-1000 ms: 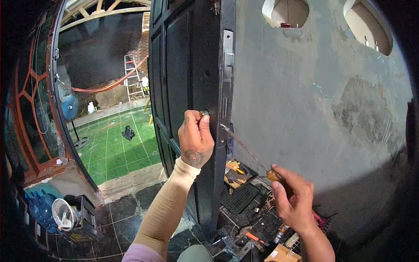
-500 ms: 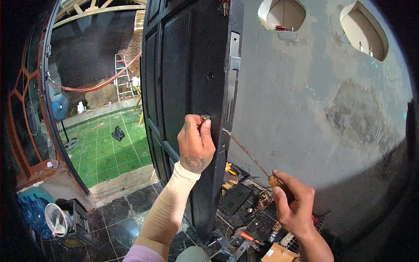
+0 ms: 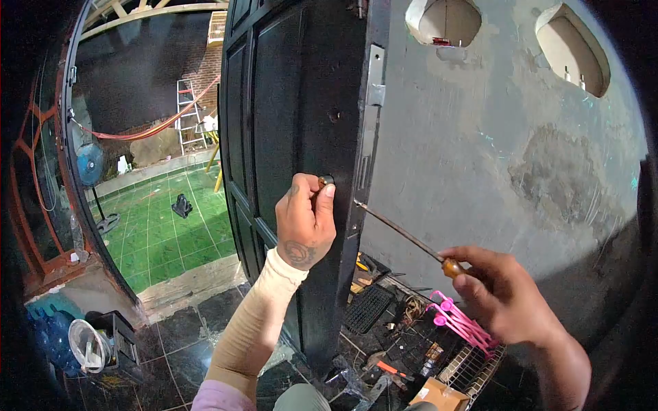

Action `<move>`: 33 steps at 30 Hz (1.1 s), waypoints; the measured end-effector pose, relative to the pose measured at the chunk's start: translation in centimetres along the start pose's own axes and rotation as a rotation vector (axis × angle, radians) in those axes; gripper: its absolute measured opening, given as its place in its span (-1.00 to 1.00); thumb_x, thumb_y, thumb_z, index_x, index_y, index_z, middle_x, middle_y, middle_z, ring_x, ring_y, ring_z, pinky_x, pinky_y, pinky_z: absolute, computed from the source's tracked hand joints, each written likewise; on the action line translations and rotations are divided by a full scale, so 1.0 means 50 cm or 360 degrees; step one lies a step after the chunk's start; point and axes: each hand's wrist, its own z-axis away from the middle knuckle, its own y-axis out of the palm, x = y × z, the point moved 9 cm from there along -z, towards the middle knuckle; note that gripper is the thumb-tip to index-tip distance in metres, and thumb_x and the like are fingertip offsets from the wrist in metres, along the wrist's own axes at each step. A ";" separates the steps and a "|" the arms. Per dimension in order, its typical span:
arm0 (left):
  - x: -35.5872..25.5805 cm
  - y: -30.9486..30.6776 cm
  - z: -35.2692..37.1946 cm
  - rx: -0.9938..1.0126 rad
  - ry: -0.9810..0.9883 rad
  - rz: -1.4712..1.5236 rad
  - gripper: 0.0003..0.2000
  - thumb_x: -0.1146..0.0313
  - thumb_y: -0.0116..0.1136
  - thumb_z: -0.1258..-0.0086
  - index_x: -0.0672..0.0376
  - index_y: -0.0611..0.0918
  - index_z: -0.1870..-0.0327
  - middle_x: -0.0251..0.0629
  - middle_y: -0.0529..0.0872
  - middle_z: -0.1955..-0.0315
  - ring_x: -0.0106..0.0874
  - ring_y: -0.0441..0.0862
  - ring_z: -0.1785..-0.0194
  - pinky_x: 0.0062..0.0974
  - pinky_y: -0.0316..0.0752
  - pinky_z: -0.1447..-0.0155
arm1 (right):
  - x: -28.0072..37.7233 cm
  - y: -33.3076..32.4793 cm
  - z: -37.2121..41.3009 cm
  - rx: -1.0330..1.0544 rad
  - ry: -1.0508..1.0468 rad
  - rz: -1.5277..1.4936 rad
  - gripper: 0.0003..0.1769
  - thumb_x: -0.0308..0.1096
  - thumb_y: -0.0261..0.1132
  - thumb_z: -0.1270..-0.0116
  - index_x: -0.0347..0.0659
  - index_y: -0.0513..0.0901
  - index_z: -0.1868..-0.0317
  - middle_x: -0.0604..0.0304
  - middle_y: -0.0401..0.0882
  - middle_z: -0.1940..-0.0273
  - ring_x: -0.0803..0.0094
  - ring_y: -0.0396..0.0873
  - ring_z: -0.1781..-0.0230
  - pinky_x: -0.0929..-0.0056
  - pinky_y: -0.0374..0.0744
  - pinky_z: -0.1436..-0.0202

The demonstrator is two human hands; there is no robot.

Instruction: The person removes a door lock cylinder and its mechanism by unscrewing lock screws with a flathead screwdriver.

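Observation:
My left hand (image 3: 305, 222) is closed, pinching a small lock cylinder (image 3: 327, 181) between thumb and fingers at the face of the black door (image 3: 277, 116). Most of the cylinder is hidden by the fingers. My right hand (image 3: 510, 294) grips a screwdriver (image 3: 404, 236) by its amber handle. The long shaft slants up to the left, and its tip touches or nearly touches the metal lock plate (image 3: 363, 168) on the door's edge, level with the cylinder. A hole (image 3: 334, 116) shows in the door face above my left hand.
On the dark tiled floor lie an orange-handled hammer (image 3: 392, 370), a cardboard box (image 3: 439, 396), a black crate (image 3: 369, 307), a wire rack (image 3: 473, 366) and pink tubing (image 3: 459, 318). A grey wall (image 3: 466, 137) stands right of the door. A bucket (image 3: 90, 346) sits at left.
My right hand has moved right and slightly up, so the screwdriver lies at a shallower angle. The pink tubing has become visible. My left hand stays at the cylinder.

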 end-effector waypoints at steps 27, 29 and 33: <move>0.004 -0.014 -0.002 0.0062 0.0037 0.0132 -0.88 0.44 0.08 -0.52 0.31 0.47 0.19 -0.09 0.55 0.47 -0.16 0.55 0.45 -0.32 0.44 0.32 | 0.006 -0.010 -0.015 -0.0119 0.0296 0.0060 -0.75 -0.30 0.28 -0.46 -0.36 0.68 0.24 0.26 0.50 0.64 0.46 0.39 0.67 0.47 0.39 0.52; 0.001 -0.011 -0.003 0.0014 0.0053 0.0137 -0.87 0.43 0.08 -0.53 0.30 0.47 0.19 -0.10 0.55 0.48 -0.18 0.55 0.46 -0.33 0.44 0.33 | 0.098 -0.006 -0.002 -0.0335 -0.0447 0.1207 -0.86 -0.41 0.35 -0.29 -0.31 0.65 0.23 0.20 0.49 0.56 0.33 0.41 0.65 0.39 0.43 0.52; -0.004 -0.009 -0.001 -0.0091 0.0047 0.0130 -0.87 0.42 0.08 -0.54 0.29 0.47 0.19 -0.12 0.53 0.50 -0.26 0.52 0.48 -0.36 0.43 0.33 | 0.131 0.034 0.051 -0.0732 -0.1223 0.1871 -0.71 -0.42 0.42 -0.13 -0.29 0.62 0.13 0.20 0.46 0.45 0.29 0.49 0.54 0.29 0.49 0.49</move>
